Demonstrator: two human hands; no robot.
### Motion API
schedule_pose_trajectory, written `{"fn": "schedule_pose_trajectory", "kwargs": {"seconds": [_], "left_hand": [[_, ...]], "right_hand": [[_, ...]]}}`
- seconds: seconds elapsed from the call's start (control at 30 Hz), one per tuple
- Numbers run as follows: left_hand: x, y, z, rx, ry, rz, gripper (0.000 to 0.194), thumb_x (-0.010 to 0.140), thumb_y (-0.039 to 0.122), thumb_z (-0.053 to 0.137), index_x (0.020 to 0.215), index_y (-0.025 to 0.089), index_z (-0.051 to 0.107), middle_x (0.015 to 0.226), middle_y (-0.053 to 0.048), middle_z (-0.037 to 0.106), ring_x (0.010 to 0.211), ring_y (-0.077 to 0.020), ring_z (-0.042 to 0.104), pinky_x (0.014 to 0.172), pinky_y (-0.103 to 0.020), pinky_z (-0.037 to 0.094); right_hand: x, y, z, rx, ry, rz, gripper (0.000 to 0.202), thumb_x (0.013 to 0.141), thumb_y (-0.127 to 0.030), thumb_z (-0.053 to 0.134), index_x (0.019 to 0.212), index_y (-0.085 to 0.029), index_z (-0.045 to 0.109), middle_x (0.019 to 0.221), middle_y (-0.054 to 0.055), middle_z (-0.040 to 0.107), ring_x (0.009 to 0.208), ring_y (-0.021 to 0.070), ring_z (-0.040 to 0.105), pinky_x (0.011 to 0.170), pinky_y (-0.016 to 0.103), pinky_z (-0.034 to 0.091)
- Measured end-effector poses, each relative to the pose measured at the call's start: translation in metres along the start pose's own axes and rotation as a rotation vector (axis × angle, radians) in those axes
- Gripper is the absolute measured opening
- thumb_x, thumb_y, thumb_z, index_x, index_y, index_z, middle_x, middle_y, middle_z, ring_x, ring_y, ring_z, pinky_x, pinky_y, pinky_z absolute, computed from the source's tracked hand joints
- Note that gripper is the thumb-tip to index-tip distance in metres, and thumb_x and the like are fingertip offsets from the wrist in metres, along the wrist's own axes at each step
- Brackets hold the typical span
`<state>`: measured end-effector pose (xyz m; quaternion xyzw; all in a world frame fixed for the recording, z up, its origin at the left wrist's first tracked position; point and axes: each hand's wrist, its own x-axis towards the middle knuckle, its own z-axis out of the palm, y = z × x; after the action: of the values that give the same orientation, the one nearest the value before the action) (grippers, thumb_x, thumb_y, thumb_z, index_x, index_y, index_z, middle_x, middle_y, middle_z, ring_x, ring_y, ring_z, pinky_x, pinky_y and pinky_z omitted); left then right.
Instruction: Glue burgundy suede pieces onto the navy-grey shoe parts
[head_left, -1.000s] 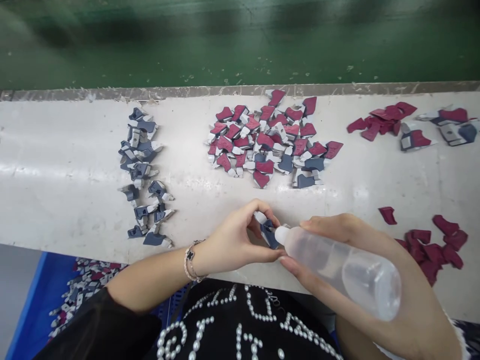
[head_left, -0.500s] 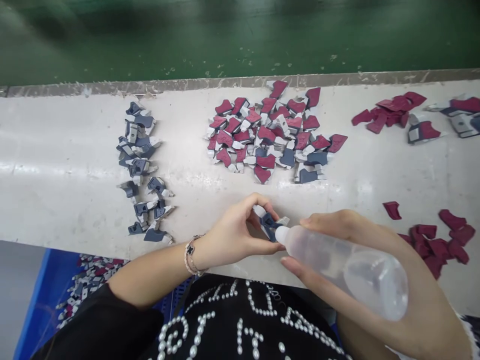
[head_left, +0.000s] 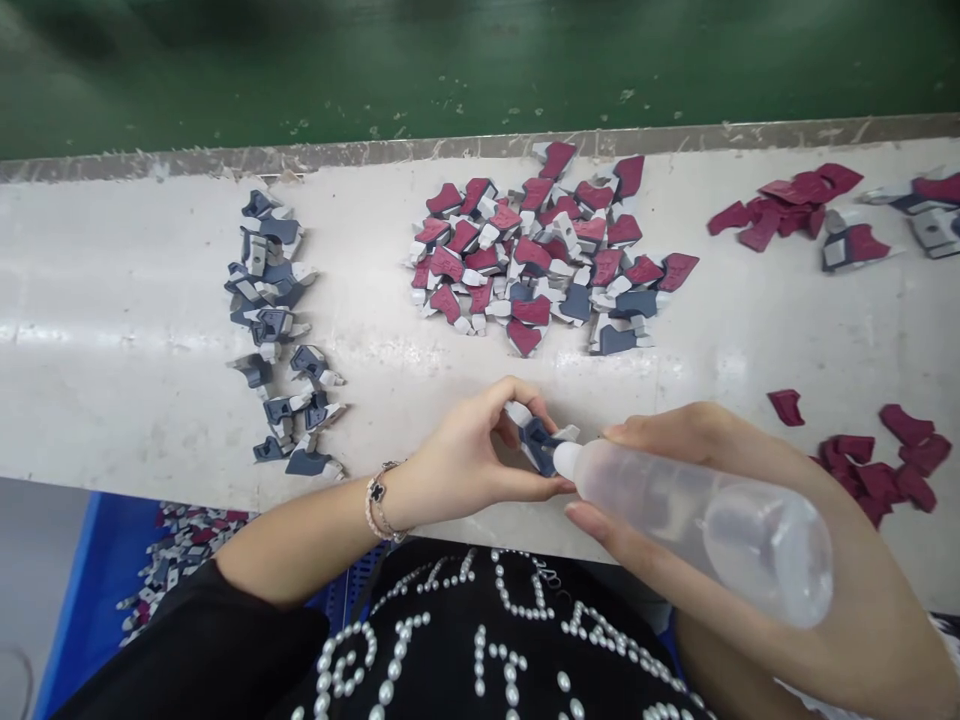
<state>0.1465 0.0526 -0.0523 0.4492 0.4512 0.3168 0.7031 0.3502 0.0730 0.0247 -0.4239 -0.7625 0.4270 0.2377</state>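
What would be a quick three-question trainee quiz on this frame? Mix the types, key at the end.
1. What does the left hand hold?

2. True or false: the translucent bottle in the right hand has its white nozzle pointed toward the left hand's item.

3. Which group shows no dark red pieces?
A) the big pile in the middle
B) the column at the table's left side
C) the contents of the blue bin

Key:
1. A blue-grey and pale grey part.
2. True; whether the two touch cannot be told.
3. B: only blue-grey and pale grey show there.
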Motion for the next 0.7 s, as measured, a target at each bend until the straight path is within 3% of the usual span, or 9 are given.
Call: {"fn": "schedule_pose_trajectory", "kwargs": {"seconds": [0.1,0.27,0.7], "left_hand": [[-0.0002,-0.0003,-0.0001,-0.011,0.007,0.016,0.046,0.070,0.025,0.091,0.100,0.021,0.056,0.101,-0.003,0.070,0.077,-0.0135,0.068,0.068,-0.025,0.057],[0.0010,-0.0004,-0.0027,-0.017,-0.008,0.049,0.050,0.066,0.023,0.094,0.099,0.022,0.057,0.096,-0.002,0.070,0.076,-0.0151,0.069,0.065,-0.025,0.056],[0.0008,0.0028,-0.0025,0.058,0.024,0.055,0.049,0.064,0.026,0.096,0.097,0.022,0.059,0.094,-0.001,0.069,0.079,-0.0159,0.067,0.068,-0.027,0.053]], "right_hand": [[-0.0020,-0.0009,-0.0016,0.008,-0.029,0.022,0.018,0.095,-0.033,0.069,0.091,-0.030,0.052,0.080,-0.006,0.069,0.065,0.0149,0.070,0.047,0.021,0.051],[-0.0016,0.0001,-0.0010,0.063,0.038,0.056,0.016,0.093,-0.039,0.072,0.097,-0.035,0.057,0.077,-0.008,0.066,0.055,0.0138,0.066,0.043,0.022,0.052],[0.0004,0.0000,-0.0012,0.046,0.027,0.058,0.021,0.089,-0.046,0.076,0.098,-0.037,0.059,0.079,-0.008,0.068,0.056,0.0138,0.067,0.044,0.021,0.052]]}}
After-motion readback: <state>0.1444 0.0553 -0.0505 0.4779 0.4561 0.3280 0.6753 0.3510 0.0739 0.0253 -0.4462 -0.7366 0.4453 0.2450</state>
